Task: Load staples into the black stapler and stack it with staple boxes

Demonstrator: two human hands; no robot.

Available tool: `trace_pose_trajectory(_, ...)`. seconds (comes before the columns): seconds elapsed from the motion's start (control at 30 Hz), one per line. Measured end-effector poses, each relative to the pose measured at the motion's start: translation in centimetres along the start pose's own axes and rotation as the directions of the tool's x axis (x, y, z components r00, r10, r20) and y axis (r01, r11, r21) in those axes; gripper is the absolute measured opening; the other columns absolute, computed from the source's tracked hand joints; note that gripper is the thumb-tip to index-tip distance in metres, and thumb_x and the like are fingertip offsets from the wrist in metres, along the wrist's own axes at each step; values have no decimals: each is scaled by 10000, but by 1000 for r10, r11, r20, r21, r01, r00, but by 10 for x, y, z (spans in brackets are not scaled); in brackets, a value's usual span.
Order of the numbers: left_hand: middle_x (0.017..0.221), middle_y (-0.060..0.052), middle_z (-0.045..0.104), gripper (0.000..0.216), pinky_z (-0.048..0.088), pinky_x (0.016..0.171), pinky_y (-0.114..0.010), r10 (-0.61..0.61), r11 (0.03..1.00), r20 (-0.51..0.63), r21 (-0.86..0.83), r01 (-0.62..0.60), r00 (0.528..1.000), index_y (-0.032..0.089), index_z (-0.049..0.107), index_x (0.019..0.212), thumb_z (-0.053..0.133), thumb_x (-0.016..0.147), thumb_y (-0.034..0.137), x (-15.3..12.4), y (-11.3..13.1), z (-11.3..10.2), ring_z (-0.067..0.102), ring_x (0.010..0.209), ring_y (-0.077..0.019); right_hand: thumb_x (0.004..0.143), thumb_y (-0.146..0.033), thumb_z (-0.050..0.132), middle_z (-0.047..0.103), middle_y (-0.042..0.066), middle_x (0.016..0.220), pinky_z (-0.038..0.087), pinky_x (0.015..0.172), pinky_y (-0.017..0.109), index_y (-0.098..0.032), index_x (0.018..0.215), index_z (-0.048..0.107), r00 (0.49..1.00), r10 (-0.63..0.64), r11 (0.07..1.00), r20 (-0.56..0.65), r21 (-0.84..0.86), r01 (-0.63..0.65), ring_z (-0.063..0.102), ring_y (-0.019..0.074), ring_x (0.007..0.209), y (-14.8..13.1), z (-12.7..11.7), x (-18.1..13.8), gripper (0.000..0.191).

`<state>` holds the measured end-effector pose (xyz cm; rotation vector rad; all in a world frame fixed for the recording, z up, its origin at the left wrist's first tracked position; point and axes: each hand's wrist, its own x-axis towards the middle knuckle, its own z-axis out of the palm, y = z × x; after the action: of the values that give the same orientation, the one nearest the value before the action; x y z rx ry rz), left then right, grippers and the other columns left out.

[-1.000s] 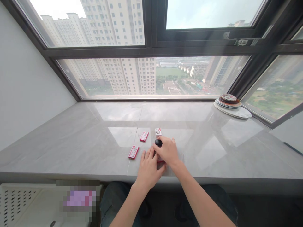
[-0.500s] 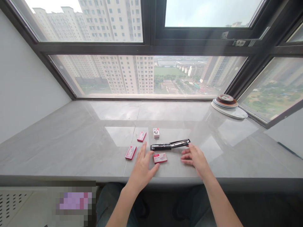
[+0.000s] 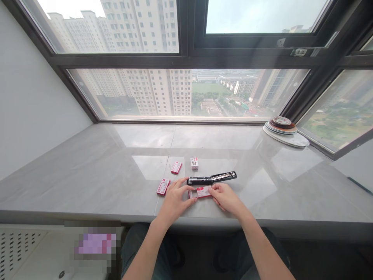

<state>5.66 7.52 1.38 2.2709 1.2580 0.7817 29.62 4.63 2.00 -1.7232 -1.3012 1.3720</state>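
Left hand (image 3: 175, 199) curls round the near-left end of a red-and-white box (image 3: 204, 191) at the lower centre of the frame, thumb below and index finger above, apparently pinching the inner tray. Opposite it, the right hand (image 3: 227, 198) grips the outer sleeve's right end between thumb and fingers. Part of the tray shows between the hands, so the box is partly open; what lies inside is too small to make out.

Below them, a white crate (image 3: 51, 251) fills the lower left corner, next to the person's knees. The grey counter (image 3: 101, 175) begins just above.

Right behind the box lies a black stapler (image 3: 212, 179), hinged wide open, its left end by the left hand's fingertips; whether they touch it I cannot tell. Left of that hand lies a second red-and-white box (image 3: 163, 186), with a third (image 3: 176, 167) a little farther up. A small white box (image 3: 194, 163) stands beyond the stapler.

Trouble, as I judge it, would most likely come from the sleeve giving way suddenly: a sharp tug could tip the tray and scatter any contents over the counter, or over its near edge. Squeezing too hard might crush the thin walls. With so little room, a slipping finger could also knock the stapler askew on that glossy surface.

Farther off, a stack of plates (image 3: 281, 128) sits at the right, below the dark-framed window (image 3: 186, 62).
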Motion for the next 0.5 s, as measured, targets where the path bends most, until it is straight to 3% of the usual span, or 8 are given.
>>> trace_pose_trajectory(0.07,1544,20,511,262,346,1190,-521,2,1000,9,8,-2,1000,360,718,1126,780,873,382,0,1,-2,471,1408,-292,975,-549,523,559,-38,515,255,385,247,-215,871,560,1000,-12,996,-27,-92,10,414,117,339,3,-6,-4,351)
trace_pose_trajectory(0.13,1544,19,511,287,338,1186,-528,3,1000,12,24,-3,1000,363,704,1157,771,879,388,0,3,-4,458,1415,-295,966,-553,542,569,-35,529,299,446,257,-220,905,585,986,-96,978,-138,-197,67,476,141,411,2,-9,-7,342)
trace_pose_trajectory(0.23,1544,17,513,385,340,1175,-530,5,999,8,53,-6,1000,380,662,1256,763,884,387,-1,5,-3,462,1403,-295,989,-501,516,572,-36,566,350,561,269,-234,1047,655,912,-305,923,-276,-322,212,539,169,557,-9,-7,-7,307)
trace_pose_trajectory(0.37,1555,19,502,403,337,1174,-526,9,996,-10,90,-8,1000,386,648,1287,748,898,390,-1,4,0,494,1357,-290,988,-437,487,646,-12,649,368,613,280,-246,1115,711,917,-347,906,-196,-323,273,571,184,632,-26,4,5,321)
trace_pose_trajectory(0.5,1554,25,502,392,342,1174,-527,-2,996,-10,90,3,1000,392,659,1275,748,894,417,0,2,2,504,1339,-294,954,-463,520,636,-6,646,363,575,271,-197,1155,721,945,-295,950,-139,-153,273,538,175,585,-28,19,19,388)
